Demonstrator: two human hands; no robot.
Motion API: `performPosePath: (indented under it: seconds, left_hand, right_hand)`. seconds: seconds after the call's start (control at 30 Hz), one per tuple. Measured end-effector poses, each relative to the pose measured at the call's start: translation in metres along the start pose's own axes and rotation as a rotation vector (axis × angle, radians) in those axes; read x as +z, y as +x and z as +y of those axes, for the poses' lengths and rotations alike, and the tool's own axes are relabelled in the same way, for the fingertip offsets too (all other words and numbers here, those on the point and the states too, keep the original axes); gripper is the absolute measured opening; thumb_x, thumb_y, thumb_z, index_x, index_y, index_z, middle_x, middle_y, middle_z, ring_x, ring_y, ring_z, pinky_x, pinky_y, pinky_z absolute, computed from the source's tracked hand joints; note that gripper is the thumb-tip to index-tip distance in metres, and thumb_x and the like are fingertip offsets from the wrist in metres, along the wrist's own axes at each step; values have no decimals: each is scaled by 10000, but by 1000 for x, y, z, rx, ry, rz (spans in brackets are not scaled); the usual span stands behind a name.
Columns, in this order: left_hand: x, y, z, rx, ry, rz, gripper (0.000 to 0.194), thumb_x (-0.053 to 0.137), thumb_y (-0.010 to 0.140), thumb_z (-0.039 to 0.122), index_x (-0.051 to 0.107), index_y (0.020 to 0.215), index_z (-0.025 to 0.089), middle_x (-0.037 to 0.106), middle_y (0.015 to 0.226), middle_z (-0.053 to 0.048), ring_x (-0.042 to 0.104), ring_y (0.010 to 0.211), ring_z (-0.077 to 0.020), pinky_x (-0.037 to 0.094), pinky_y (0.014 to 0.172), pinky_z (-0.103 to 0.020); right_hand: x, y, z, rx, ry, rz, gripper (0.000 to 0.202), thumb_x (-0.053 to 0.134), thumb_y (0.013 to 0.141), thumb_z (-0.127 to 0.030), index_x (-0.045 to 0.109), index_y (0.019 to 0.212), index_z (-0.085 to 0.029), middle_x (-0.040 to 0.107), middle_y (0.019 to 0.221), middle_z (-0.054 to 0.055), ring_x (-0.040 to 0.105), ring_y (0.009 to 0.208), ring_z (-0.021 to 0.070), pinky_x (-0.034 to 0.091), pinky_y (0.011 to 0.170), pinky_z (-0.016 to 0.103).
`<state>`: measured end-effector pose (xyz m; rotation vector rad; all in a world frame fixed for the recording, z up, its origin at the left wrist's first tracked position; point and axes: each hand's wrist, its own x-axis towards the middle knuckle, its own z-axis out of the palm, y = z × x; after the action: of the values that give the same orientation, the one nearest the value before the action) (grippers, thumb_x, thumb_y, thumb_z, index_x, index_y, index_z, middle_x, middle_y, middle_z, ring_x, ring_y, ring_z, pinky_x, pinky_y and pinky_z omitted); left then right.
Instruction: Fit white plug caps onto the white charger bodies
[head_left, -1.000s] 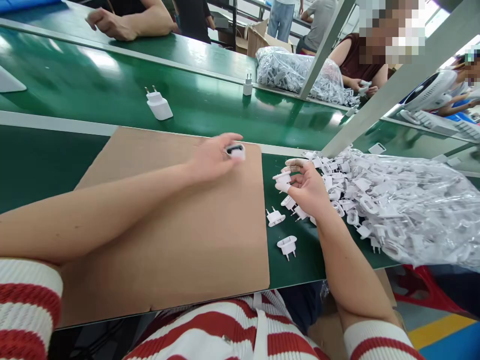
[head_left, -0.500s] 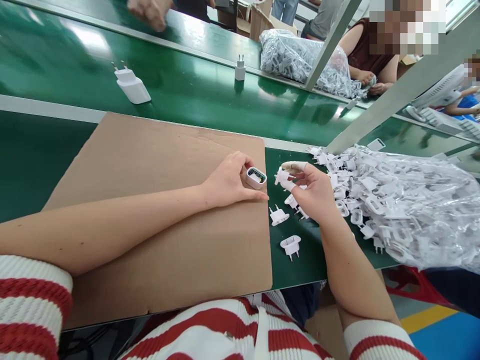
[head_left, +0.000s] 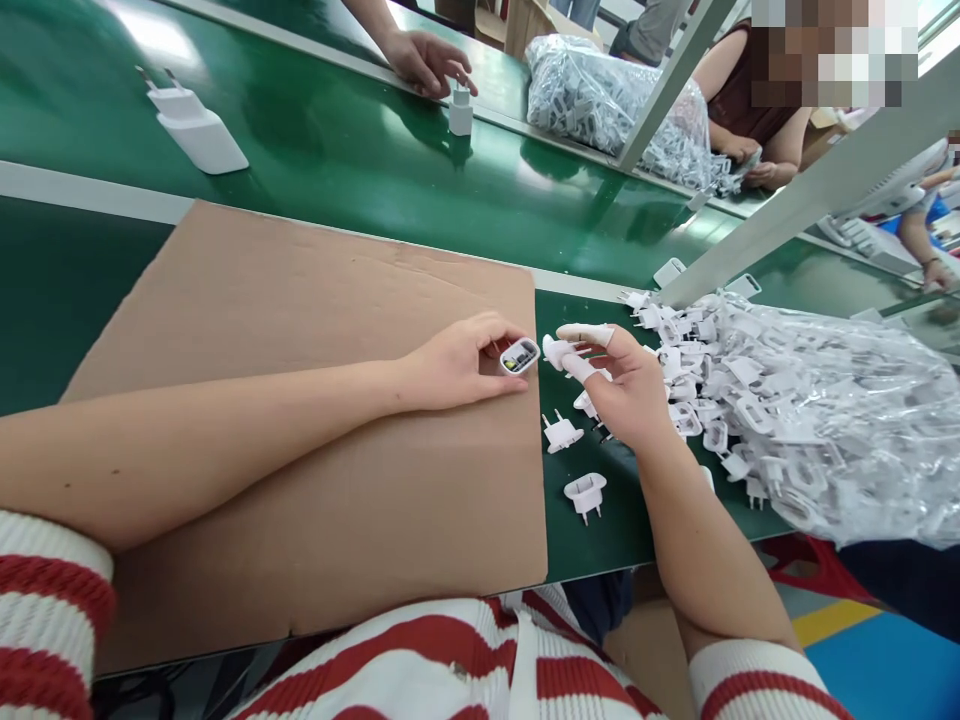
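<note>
My left hand (head_left: 469, 362) is closed around a white charger housing (head_left: 519, 356), its open end turned to the right and electronic parts showing inside. It is held over the right edge of the cardboard sheet (head_left: 360, 480). Just right of it, my right hand (head_left: 626, 385), with white covers on thumb and forefinger, pinches a white two-pin plug cap (head_left: 555, 351). A small gap separates cap and housing. Below my right hand lie a loose plug cap (head_left: 562, 432) and another plug cap (head_left: 586, 494), pins showing. Others are partly hidden under my fingers.
A clear plastic bag (head_left: 847, 420) spills many plug caps at the right. Beyond the cardboard, a green conveyor belt (head_left: 322, 170) carries a white charger (head_left: 199, 130) and a smaller-looking charger (head_left: 460, 112), with another person's hand (head_left: 424, 62) beside it. A slanted metal post (head_left: 810, 180) stands right.
The housing in my left hand has turned and moved slightly right, nearer the plug cap. My right hand has tilted the cap towards it. The chargers on the belt have shifted left; another person's hand has reached one.
</note>
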<state>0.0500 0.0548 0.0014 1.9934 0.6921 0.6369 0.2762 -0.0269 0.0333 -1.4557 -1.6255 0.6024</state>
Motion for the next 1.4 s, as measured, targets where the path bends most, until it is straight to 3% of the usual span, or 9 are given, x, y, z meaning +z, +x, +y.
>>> performPosePath:
  seconds: [0.1, 0.27, 0.5, 0.7, 0.9, 1.13, 1.4]
  left_hand:
    - [2, 0, 1, 46, -106, -94, 450, 703, 880, 456, 683, 1250, 200, 725, 1170, -77, 681, 1022, -234, 561, 929, -351]
    - [3, 0, -2, 46, -91, -36, 330, 729, 873, 471, 748, 1046, 190, 720, 1051, -74, 663, 918, -222, 536, 806, -324]
    - [2, 1, 0, 63, -67, -22, 294, 733, 878, 450, 757, 1027, 197, 718, 1003, -56, 644, 881, -205, 505, 761, -305]
    - [1, 0, 3, 48, -58, -15, 269, 741, 866, 437, 763, 980, 195, 709, 969, -46, 641, 855, -192, 492, 741, -284]
    - [0, 2, 2, 63, -30, -8, 270, 741, 859, 444, 762, 954, 192, 707, 947, -38, 628, 826, -181, 479, 718, -270]
    - [1, 1, 0, 58, -43, -3, 247, 756, 848, 424, 770, 925, 190, 696, 916, -30, 617, 777, -162, 474, 690, -260]
    - [2, 0, 1, 29, -60, 16, 257, 758, 842, 430, 775, 962, 202, 719, 967, -31, 648, 835, -183, 499, 723, -273]
  right_hand:
    - [1, -4, -8, -121, -68, 10, 279, 649, 959, -272, 714, 1228, -302, 713, 1077, 32, 716, 954, 187, 614, 843, 370]
    - [10, -12, -17, -283, -269, 46, 291, 622, 958, -171, 679, 1216, -293, 708, 1064, 46, 695, 934, 201, 592, 844, 378]
    - [21, -9, -18, -426, -532, -29, 327, 496, 951, -83, 666, 1198, -215, 610, 924, 86, 596, 865, 239, 530, 721, 378]
    - [27, -9, -20, -498, -598, 20, 355, 462, 916, -15, 670, 1121, -216, 624, 906, 80, 546, 809, 225, 470, 667, 351]
    - [28, -5, -13, -426, -517, 19, 305, 507, 920, -73, 681, 1123, -219, 607, 893, 64, 571, 802, 208, 480, 652, 326]
    - [29, -6, -15, -523, -580, 40, 346, 498, 866, 3, 681, 1070, -209, 574, 840, 56, 515, 763, 207, 416, 624, 322]
    - [37, -10, -24, -381, -685, 72, 362, 494, 801, 19, 697, 1002, -202, 519, 797, 38, 486, 704, 188, 346, 595, 311]
